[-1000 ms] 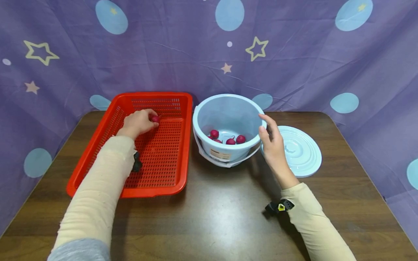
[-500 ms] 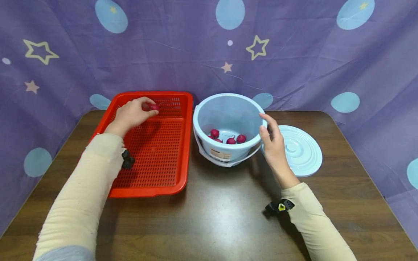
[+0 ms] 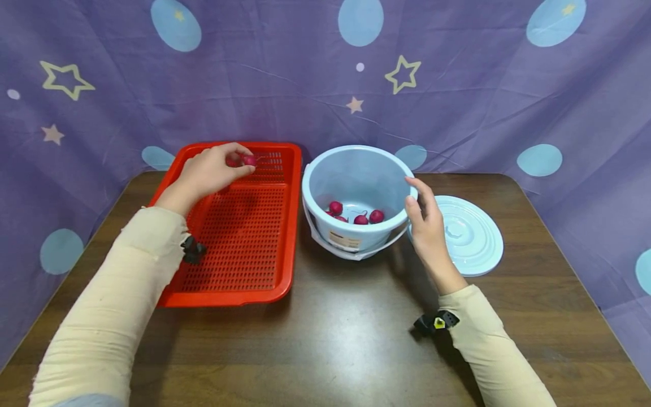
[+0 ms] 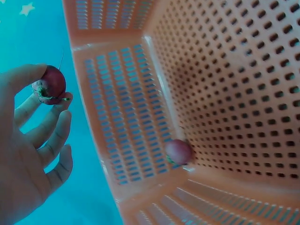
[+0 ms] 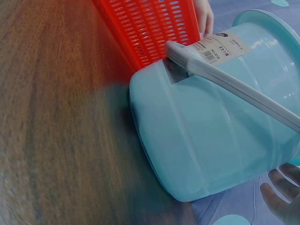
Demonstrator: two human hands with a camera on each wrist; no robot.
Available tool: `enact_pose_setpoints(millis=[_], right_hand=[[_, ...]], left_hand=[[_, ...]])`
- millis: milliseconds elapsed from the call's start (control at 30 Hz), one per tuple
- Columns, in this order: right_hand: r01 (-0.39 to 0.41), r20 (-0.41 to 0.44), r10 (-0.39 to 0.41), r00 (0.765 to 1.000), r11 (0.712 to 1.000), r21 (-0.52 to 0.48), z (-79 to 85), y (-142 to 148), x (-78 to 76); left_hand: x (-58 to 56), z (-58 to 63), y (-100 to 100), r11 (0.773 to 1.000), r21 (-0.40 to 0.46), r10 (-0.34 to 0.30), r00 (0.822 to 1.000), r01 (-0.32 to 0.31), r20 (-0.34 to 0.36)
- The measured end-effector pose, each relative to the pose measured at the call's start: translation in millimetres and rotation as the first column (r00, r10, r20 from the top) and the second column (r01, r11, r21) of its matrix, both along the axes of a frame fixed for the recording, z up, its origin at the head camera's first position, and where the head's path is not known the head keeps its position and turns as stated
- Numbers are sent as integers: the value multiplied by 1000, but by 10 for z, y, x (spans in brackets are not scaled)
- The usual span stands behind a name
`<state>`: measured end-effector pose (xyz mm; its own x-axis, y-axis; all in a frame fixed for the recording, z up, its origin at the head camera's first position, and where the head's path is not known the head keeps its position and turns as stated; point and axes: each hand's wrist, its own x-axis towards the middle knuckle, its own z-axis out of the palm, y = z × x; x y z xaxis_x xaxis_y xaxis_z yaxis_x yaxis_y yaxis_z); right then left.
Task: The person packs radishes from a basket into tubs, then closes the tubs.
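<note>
In the head view my left hand (image 3: 211,168) pinches a red radish (image 3: 250,160) between thumb and fingers, above the back part of the red basket (image 3: 290,249). The left wrist view shows that held radish (image 4: 52,84), thin root upward, and a second radish (image 4: 179,152) lying in a corner of the basket. My right hand (image 3: 427,226) touches the right rim of the light blue bucket (image 3: 325,169), its fingers loosely extended along the outside. Several radishes (image 3: 376,216) lie on the bucket's bottom. The right wrist view shows some fingers (image 5: 276,199) beside the bucket wall.
A light blue lid (image 3: 473,237) lies on the wooden table (image 3: 346,339), right of the bucket. The bucket's handle (image 3: 351,256) hangs down in front. A purple curtain (image 3: 285,79) stands behind the table.
My left hand has lifted the radish from low in the basket up toward the back rim, then moved slightly right. The right hand has stayed at the bucket.
</note>
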<state>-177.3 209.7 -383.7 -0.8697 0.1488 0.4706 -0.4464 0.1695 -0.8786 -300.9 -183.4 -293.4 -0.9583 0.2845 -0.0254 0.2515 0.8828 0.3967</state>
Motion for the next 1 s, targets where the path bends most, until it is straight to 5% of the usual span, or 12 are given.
enact_pose_setpoints(millis=[167,367,633,1000], right_hand=[[1,18,-1,1000,1000,10,143,-67,78],[-9,-14,9,1000,1000,1,-2,-14,-12],[6,1,-6,1000,1000,8,16,-11,13],[10,5,-10,1000,1000,18,291,-145,171]], left_hand=[[70,114,107,1000,4,-11,1000,11,-28],[117,187,223,999,30,-26,999,27,-47],[177,276,407,998,21,-64,996,66,-68],[274,376,655,989,-9,-150,978,150,-148]])
